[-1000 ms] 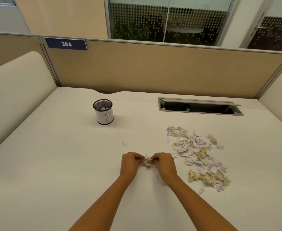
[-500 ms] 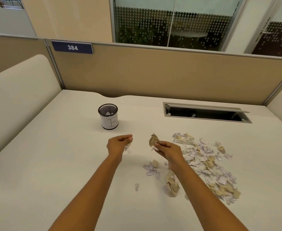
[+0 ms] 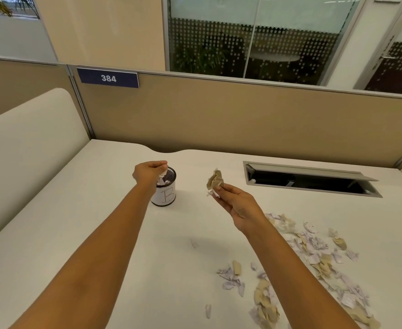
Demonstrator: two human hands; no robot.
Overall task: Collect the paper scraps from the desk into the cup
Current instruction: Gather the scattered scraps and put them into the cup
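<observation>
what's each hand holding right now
left hand: pinches a white scrap above the cup
right hand: grips a wad of tan scraps, raised off the desk

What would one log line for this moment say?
left hand: pinches scrap over cup | right hand: holds wad aloft | pile: on desk

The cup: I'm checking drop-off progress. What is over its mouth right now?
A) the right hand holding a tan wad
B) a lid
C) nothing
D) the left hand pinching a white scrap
D: the left hand pinches a white scrap over the cup, while the right hand holds its tan wad off to the side.
</observation>
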